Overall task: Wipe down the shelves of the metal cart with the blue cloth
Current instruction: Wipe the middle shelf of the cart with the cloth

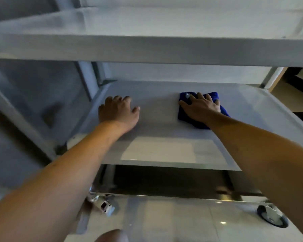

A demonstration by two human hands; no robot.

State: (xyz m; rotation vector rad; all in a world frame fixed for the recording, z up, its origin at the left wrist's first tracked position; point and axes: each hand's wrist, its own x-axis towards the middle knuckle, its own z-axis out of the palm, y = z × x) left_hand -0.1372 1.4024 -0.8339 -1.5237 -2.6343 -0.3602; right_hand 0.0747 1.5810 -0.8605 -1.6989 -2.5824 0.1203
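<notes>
right hand [201,106]: fingers spread flat, pressing crumpled blue cloth [224,110], frame centre-right, on grey metal cart's middle shelf [157,151] | left hand [118,113]: loosely curled, empty, resting frame-left | unwiped shelf lies leftward

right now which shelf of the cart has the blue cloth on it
The middle shelf. The right hand presses the blue cloth flat on it, with the left hand resting beside. The top shelf above and bottom shelf below carry no cloth.
</notes>
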